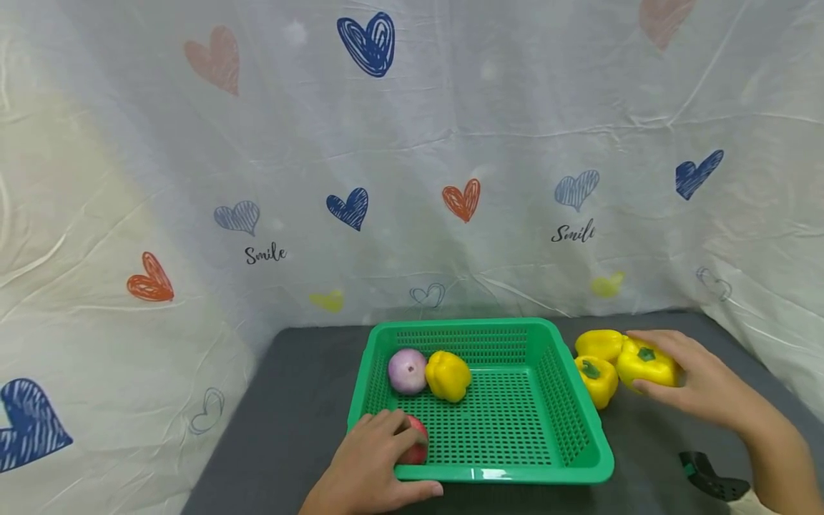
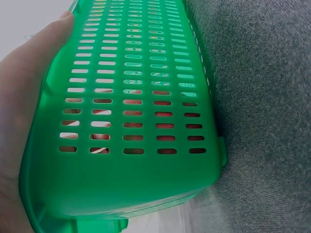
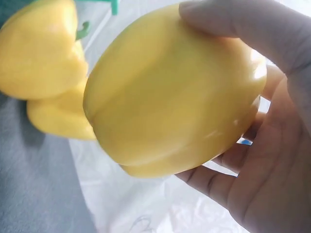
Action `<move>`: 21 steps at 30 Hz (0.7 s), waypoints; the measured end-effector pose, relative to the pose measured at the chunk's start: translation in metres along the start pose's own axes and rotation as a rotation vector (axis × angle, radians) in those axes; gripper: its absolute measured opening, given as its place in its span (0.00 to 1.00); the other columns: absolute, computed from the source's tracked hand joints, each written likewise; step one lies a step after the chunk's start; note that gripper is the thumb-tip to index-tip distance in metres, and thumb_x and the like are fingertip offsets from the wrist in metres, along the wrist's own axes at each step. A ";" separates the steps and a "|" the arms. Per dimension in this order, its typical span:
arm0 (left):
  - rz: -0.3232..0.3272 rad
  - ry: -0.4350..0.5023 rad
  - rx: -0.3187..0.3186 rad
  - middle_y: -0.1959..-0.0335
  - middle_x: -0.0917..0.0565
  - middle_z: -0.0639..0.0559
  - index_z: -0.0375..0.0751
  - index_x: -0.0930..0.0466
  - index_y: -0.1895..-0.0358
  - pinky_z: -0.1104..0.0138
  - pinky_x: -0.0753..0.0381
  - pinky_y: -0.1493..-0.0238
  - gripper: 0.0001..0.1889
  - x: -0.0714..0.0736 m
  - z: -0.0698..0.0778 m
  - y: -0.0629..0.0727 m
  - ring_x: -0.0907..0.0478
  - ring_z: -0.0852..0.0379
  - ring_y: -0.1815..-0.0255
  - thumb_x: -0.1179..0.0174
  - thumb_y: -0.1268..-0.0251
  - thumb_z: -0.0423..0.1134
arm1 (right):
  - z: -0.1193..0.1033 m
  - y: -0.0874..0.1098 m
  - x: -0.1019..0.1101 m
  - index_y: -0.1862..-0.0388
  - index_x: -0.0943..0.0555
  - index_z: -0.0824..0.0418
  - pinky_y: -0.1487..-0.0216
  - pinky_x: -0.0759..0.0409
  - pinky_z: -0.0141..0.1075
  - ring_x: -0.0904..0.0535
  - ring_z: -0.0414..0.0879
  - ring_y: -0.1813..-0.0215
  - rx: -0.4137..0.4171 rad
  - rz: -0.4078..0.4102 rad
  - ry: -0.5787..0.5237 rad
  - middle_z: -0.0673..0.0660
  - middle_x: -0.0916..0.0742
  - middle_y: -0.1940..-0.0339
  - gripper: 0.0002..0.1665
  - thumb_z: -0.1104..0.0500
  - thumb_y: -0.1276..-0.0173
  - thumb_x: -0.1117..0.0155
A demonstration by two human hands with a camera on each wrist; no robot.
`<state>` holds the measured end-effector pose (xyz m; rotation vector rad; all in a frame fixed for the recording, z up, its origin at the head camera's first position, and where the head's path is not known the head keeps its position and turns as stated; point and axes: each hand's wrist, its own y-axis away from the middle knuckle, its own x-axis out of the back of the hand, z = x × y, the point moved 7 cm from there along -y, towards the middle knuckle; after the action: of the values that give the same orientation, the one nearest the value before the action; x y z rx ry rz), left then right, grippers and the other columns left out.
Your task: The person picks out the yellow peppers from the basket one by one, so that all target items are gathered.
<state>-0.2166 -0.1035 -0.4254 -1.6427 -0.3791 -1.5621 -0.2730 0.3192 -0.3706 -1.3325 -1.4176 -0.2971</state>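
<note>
My right hand point(image 1: 695, 375) grips a yellow bell pepper point(image 1: 646, 365), its green stem end facing me. The right wrist view shows the thumb on one side of this pepper point(image 3: 170, 97) and fingers around the other. Two more yellow bell peppers point(image 1: 596, 383) sit beside it, against the basket's right side. My left hand point(image 1: 370, 458) holds the front left corner of the green basket point(image 1: 508, 473), thumb outside along the rim and fingers curled inside. Under those fingers is a round red item point(image 1: 417, 447), partly hidden. The left wrist view shows the basket's slotted wall point(image 2: 131, 174).
Inside the basket, a purple onion point(image 1: 407, 371) touches another yellow bell pepper point(image 1: 448, 376) toward the back left. A dark curved strap-like object point(image 1: 711, 478) is by my right wrist. The grey table point(image 1: 283, 400) ends at a heart-printed cloth point(image 1: 399, 157) behind.
</note>
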 end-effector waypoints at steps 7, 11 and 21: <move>0.012 -0.003 -0.012 0.63 0.29 0.66 0.58 0.17 0.56 0.65 0.31 0.62 0.29 0.002 0.001 -0.001 0.34 0.66 0.66 0.47 0.41 0.77 | 0.020 0.005 -0.004 0.36 0.25 0.64 0.69 0.28 0.33 0.34 0.35 0.57 -0.076 -0.050 0.007 0.64 0.22 0.46 0.40 0.59 0.47 0.18; 0.008 0.002 -0.005 0.63 0.29 0.66 0.59 0.17 0.56 0.65 0.30 0.61 0.29 0.001 0.000 -0.001 0.34 0.66 0.65 0.47 0.41 0.77 | 0.026 0.006 -0.010 0.37 0.25 0.65 0.70 0.29 0.33 0.33 0.41 0.57 -0.075 -0.062 0.018 0.65 0.23 0.48 0.39 0.60 0.48 0.18; 0.005 0.003 0.001 0.61 0.27 0.65 0.60 0.17 0.56 0.63 0.29 0.60 0.29 -0.001 -0.001 0.000 0.32 0.65 0.64 0.47 0.41 0.78 | 0.047 0.008 -0.028 0.40 0.25 0.70 0.67 0.27 0.41 0.27 0.56 0.55 -0.164 -0.182 0.005 0.71 0.23 0.49 0.40 0.54 0.46 0.18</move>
<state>-0.2174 -0.1036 -0.4268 -1.6393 -0.3744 -1.5599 -0.2981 0.3428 -0.4132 -1.3336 -1.5402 -0.5466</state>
